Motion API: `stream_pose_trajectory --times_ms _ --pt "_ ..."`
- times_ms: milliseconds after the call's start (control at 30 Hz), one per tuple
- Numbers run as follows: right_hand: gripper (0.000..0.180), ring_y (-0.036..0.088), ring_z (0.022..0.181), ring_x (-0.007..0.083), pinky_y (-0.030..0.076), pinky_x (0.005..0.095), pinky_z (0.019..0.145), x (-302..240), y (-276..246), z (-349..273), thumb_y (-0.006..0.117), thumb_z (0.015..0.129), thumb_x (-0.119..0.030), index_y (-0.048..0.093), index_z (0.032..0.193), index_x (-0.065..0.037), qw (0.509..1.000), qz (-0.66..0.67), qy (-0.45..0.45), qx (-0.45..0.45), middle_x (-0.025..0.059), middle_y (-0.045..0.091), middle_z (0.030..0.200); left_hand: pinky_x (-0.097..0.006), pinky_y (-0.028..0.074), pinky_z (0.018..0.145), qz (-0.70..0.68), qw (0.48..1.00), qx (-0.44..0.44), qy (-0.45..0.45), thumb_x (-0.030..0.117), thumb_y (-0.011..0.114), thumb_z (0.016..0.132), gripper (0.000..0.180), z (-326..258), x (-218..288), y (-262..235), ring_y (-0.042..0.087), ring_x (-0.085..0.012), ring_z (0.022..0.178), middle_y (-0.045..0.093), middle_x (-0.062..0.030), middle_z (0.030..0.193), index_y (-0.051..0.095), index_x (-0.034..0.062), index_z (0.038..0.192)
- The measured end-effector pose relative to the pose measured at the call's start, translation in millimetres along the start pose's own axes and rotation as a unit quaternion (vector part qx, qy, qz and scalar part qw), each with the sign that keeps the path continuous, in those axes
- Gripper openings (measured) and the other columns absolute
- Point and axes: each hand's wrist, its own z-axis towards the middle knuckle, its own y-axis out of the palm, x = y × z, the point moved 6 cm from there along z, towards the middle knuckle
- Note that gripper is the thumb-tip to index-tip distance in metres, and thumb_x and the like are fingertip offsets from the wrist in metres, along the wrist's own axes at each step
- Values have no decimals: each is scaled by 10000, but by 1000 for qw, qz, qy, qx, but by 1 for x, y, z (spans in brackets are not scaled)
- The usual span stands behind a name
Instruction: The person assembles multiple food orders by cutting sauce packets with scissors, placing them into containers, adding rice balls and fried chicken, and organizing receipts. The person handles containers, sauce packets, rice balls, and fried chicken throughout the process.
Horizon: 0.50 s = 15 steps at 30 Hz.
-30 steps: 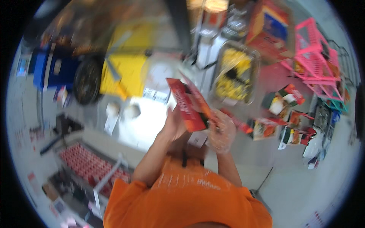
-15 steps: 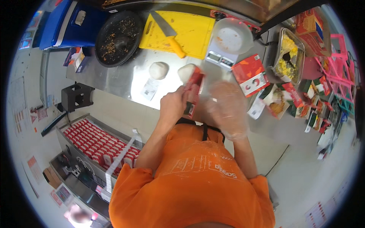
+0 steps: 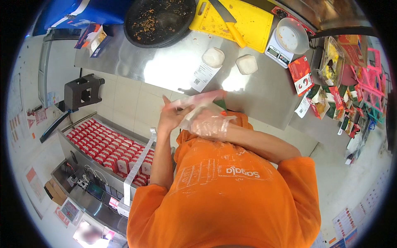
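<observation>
In front of my orange shirt, my bare left hand (image 3: 173, 116) is closed on a folded paper food box (image 3: 202, 99), white and reddish with a green patch, blurred by motion. Across the shirt reaches my right hand (image 3: 210, 125), in a clear plastic glove. It meets the box's near side; blur hides its fingers and whether they grip. Two rounded white lumps lie beyond on the steel table: a left lump (image 3: 213, 57) touching a printed paper slip (image 3: 205, 76), and a right lump (image 3: 247, 65) standing apart.
Along the far side are a black pan (image 3: 159, 20) with crumbs, a yellow cutting board (image 3: 256, 20) bearing a knife (image 3: 231, 29), and a scale (image 3: 278, 51) with a bowl. Filled food boxes (image 3: 320, 103) stand right. Rows of red-white boxes (image 3: 103, 144) sit lower left.
My gloved right hand has swung left and inward to the box. The box has tipped from upright to nearly level, moving left with my left hand. The view has shifted too.
</observation>
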Motion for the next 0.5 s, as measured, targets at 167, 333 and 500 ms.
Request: stream_pose_trajectory --times_ms 167,333,500 --pt "140 610 813 301 512 403 703 34 -67 -5 615 801 -155 604 894 -50 902 -63 -166 392 139 627 912 -371 482 936 -178 935 -80 -297 226 617 869 520 -22 -99 -35 633 -261 1073 660 -233 1149 545 -142 1229" --pt "438 561 1090 388 442 504 945 191 -72 42 671 861 -337 587 1224 -107 877 -97 315 349 207 583 1178 -421 512 902 -23 994 91 -51 110 458 926 379 50 -55 -108 663 -334 1071 643 -311 1138 535 -125 1212" --pt "410 643 1002 240 512 433 863 300 -16 2 635 875 -311 603 1175 -35 699 254 449 495 147 632 1092 -433 589 689 237 965 83 -76 203 511 937 326 180 -11 -57 711 -366 829 700 -195 863 526 -39 1156"
